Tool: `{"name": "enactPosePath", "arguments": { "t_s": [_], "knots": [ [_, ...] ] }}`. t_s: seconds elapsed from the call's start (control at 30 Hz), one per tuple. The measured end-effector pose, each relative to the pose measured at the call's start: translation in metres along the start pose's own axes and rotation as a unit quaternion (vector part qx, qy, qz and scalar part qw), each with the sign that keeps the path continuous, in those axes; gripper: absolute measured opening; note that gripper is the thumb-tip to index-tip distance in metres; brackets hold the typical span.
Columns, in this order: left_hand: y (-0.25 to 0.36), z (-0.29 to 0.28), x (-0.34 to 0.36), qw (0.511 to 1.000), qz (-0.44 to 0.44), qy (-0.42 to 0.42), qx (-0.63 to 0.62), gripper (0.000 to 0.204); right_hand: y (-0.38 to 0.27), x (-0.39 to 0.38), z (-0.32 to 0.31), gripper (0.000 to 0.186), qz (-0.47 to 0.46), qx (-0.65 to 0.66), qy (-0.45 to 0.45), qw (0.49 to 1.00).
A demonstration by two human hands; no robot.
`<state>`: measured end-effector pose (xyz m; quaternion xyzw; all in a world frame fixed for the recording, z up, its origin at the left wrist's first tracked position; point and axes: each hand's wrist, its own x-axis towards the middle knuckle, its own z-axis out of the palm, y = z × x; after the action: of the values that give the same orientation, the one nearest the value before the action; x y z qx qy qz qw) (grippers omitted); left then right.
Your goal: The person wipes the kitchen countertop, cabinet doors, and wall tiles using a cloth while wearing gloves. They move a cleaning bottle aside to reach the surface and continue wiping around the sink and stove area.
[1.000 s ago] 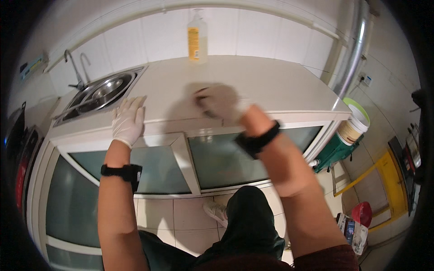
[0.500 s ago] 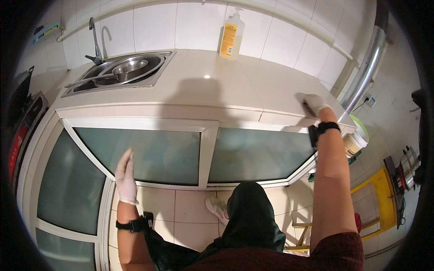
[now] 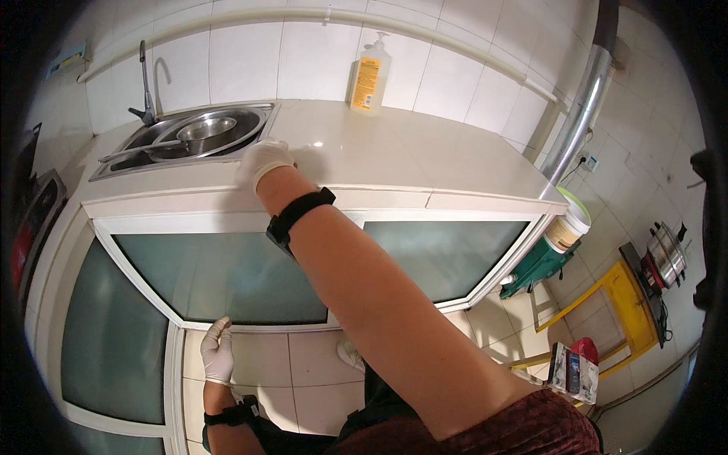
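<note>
In the head view, we see the white-gloved right grip [image 3: 267, 161] at the worktop [image 3: 432, 152], just beside the sink [image 3: 266, 123]; blur hides whether it holds anything. The left grip [image 3: 218, 355] hangs before the cabinet [image 3: 227, 273], loosely uncurled, nothing visible in it. We judge the worktop rigid, heavy, slick, best held by the front edge facing us; its long axis runs left to right.

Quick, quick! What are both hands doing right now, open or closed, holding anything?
White-gloved left hand: open, loosely curled, nothing seen in it.
White-gloved right hand: blurred near the shiny metal sink; grip and anything held cannot be told.
</note>
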<state>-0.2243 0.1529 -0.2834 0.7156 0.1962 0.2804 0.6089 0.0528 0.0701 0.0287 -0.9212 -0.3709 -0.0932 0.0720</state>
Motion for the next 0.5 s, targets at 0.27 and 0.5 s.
{"name": "enactPosePath", "arguments": {
  "t_s": [0.27,0.5],
  "knots": [
    [-0.040,0.003,0.008,0.999,-0.022,0.020,0.035,0.027,0.113,-0.068,-0.007,0.031,-0.187,0.069,0.145,0.969],
    [-0.074,0.021,0.012,0.996,-0.085,-0.002,0.032,0.025,0.339,-0.185,-0.030,0.029,0.001,0.081,0.237,0.968]
  ]
}}
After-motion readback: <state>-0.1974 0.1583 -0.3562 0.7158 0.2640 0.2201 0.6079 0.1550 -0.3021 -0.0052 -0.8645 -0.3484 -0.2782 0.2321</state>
